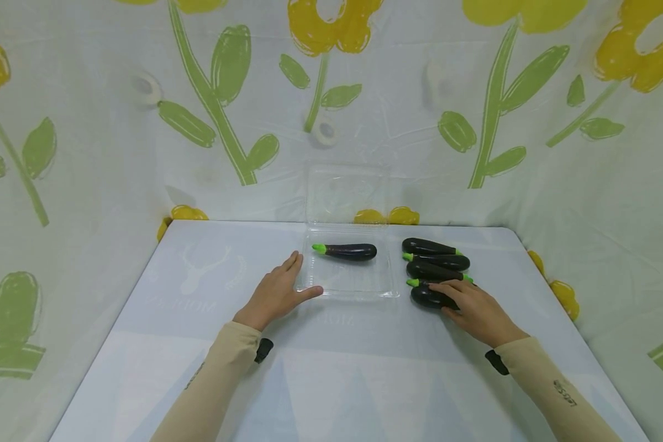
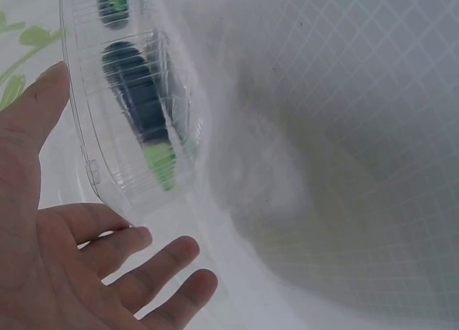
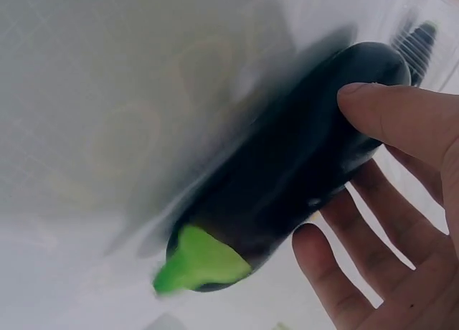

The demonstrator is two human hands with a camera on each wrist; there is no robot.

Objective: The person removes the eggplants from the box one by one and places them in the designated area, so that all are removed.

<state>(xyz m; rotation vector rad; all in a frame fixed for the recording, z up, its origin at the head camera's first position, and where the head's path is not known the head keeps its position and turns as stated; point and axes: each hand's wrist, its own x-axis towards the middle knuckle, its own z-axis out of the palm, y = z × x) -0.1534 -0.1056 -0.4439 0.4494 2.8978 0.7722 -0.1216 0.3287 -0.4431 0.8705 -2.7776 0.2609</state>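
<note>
A clear plastic clamshell box (image 1: 359, 282) stands open near the far edge, its lid raised at the back. Inside it lies one dark eggplant (image 1: 350, 252) with a bright green stem end. My left hand (image 1: 276, 291) is at the box's left front corner, fingers spread and thumb along the front edge; the left wrist view shows fingertips right at the rim. To the right of the box, my right hand (image 1: 483, 313) grips the nearest eggplant (image 3: 287, 172), thumb on one side and fingers on the other. Its green cap (image 3: 204, 262) points away from the palm.
Beyond the gripped one, several more eggplants (image 1: 436, 261) lie side by side in a row, stem ends facing different ways. Everything rests on a white table (image 1: 331, 380) with pale prints. A flower-patterned curtain (image 1: 392, 110) hangs behind the table and along both sides.
</note>
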